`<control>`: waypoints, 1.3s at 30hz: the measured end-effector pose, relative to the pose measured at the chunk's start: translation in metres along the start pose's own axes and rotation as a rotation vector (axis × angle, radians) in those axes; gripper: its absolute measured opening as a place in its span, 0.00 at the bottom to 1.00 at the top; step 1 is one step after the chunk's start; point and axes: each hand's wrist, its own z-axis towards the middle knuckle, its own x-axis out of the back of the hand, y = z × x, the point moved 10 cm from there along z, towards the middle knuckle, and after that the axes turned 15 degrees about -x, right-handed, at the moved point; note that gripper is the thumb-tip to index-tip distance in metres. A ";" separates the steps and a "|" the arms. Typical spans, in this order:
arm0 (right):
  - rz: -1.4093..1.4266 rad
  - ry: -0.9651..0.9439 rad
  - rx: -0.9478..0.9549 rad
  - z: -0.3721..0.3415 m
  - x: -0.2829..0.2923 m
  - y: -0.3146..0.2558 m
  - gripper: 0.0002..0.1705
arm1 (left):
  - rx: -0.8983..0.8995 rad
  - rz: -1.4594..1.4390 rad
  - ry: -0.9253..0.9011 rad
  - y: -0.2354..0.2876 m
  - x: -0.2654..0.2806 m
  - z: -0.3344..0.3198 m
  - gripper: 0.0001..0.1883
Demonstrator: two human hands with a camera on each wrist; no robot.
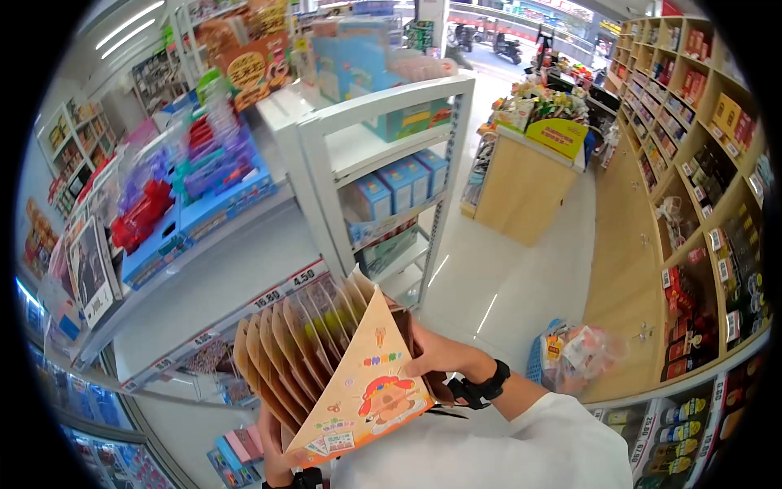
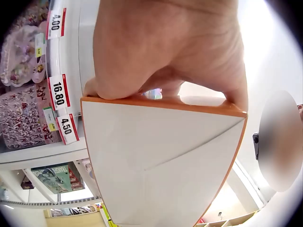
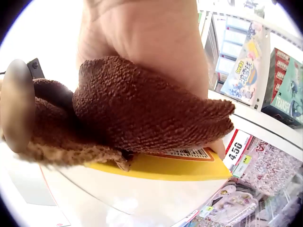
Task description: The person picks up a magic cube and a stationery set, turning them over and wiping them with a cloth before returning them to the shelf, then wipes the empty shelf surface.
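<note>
Two hands hold a printed card box in a shop aisle

Both hands grip a wedge-sided card box (image 1: 362,387), held tilted in front of the person's body, beside the white shelf (image 1: 228,269). The left hand (image 1: 275,450) is at its lower left end, fingers curled round the orange edge seen in the left wrist view. The right hand (image 1: 446,350) grips the other end, its thumb lying on the printed side. A brown cloth (image 3: 147,106) with a rough texture lies against the right hand and over part of the box's yellow edge, where a barcode (image 3: 189,153) shows.

The box's near side is pale orange, with a cartoon figure in a red hat and colourful lettering. Inside, a row of brown card dividers (image 1: 277,354) stands fanned out, with clear sheets among those nearer the right hand. A black strap (image 1: 482,388) is round the right wrist.

Price labels reading 16.80 and 4.50 run along the shelf edge behind the box. Higher on the left, a red toy (image 1: 142,216) rests at a blue tray (image 1: 204,212). Past the white rack, a wooden counter (image 1: 525,183) carries packets and a green-yellow sign. On the right, a blue basket (image 1: 535,360) stands on the floor, touching a plastic bag (image 1: 585,359), near wooden cabinets (image 1: 627,285).
</note>
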 end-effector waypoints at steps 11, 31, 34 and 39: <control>0.269 0.321 0.165 -0.062 0.024 0.001 0.60 | -0.151 -0.081 -0.085 0.025 -0.054 0.036 0.61; 0.303 0.744 0.690 -0.114 0.017 -0.027 0.48 | -0.033 -0.820 0.046 -0.028 -0.159 0.049 0.36; 0.223 0.715 0.686 -0.117 0.018 -0.023 0.60 | -0.023 -0.905 0.028 -0.028 -0.164 0.053 0.35; 0.262 0.558 0.864 -0.121 0.003 -0.073 0.66 | 0.032 -1.141 -0.018 -0.024 -0.174 0.065 0.33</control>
